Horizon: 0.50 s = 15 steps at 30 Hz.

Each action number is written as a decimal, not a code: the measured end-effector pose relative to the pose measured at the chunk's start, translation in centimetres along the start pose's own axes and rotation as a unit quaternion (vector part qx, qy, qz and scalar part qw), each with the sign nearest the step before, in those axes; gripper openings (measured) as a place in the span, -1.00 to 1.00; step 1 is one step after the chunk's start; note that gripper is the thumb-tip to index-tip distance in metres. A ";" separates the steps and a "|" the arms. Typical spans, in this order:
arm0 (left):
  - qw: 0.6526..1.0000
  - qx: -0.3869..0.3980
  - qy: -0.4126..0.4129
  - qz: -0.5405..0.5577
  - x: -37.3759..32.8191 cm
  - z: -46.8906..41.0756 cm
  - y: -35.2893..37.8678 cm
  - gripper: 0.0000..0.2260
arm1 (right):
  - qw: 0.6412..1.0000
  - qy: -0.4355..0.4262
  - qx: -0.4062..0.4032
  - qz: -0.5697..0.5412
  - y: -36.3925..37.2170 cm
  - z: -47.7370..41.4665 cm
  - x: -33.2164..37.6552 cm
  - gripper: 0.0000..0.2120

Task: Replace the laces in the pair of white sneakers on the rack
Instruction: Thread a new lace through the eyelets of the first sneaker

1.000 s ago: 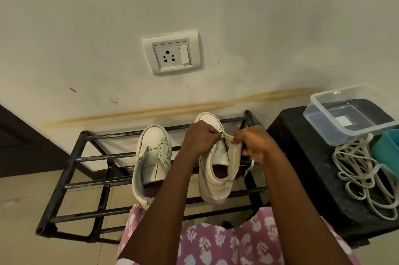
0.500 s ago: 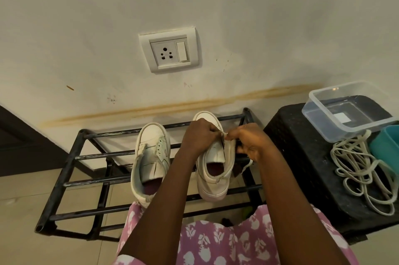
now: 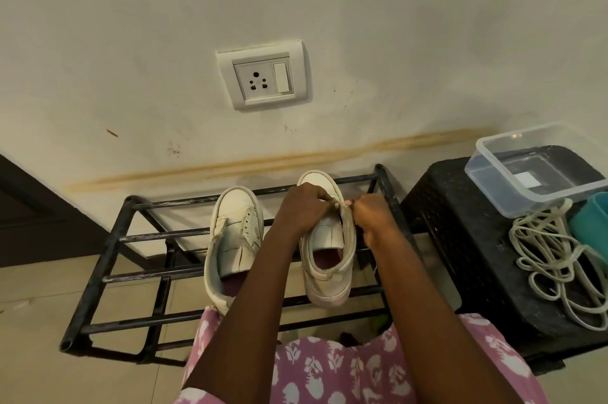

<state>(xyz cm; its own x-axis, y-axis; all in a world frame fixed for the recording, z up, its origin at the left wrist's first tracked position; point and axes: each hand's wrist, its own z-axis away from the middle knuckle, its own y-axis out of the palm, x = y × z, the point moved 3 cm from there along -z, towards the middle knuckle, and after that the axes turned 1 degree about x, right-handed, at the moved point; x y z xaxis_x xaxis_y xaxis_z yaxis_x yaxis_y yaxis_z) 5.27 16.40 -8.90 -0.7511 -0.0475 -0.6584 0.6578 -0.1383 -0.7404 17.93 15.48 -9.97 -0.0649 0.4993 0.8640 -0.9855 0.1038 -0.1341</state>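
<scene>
Worked sneaker (image 3: 329, 252): toe to the wall, on the top bars of the rack (image 3: 108, 259), right of centre. My left hand (image 3: 304, 209) and right hand (image 3: 373, 216), fingers curled, each pinch the lace (image 3: 342, 203) above its upper eyelets. The shoe's opening lies at 6 o'clock from both grips. My hands hide the eyelet rows. The second sneaker (image 3: 235, 239) lies at 9 o'clock, apart. At 3 o'clock a black stool (image 3: 460, 239) bears a clear tub (image 3: 493, 203), loose laces (image 3: 552, 259) and a teal cup (image 3: 592, 222). The wall socket (image 3: 263, 76) is at 12 o'clock. Versus a second ago, my hands are closer together.
</scene>
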 end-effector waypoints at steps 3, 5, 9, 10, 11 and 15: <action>1.000 0.000 0.002 0.011 0.1 0.0 0.0 -0.79 | 0.999 -0.011 -0.010 0.038 -0.6 -0.4 0.0 -0.73; 1.000 0.001 0.009 0.004 0.1 0.0 -0.1 -0.79 | 1.000 -0.008 -0.027 -0.014 -1.4 -0.4 0.2 -0.78; 1.000 -0.003 0.007 0.005 0.3 0.0 -0.4 -0.80 | 0.972 0.014 -0.066 -0.224 -3.3 -0.1 0.9 -0.76; 1.000 -0.006 0.003 0.007 0.5 0.0 -0.5 -0.80 | 0.964 0.011 -0.076 -0.256 -4.0 -0.1 1.1 -0.76; 1.000 -0.010 -0.001 0.008 0.6 0.0 -0.7 -0.80 | 0.954 0.005 -0.090 -0.287 -4.9 -0.1 1.2 -0.75; 0.999 -0.028 -0.017 0.020 1.4 0.2 -1.2 -0.82 | 0.889 -0.051 -0.149 -0.430 -8.2 -0.5 2.1 -0.70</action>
<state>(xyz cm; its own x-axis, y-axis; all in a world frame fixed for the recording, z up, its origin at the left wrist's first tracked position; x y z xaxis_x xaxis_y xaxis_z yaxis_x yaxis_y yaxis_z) 3.39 16.35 -8.87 -0.7253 -0.0849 -0.6832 0.6884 -0.0805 -0.7208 25.97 16.10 -7.27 0.6639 0.0448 0.7465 -0.5925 0.6405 0.4885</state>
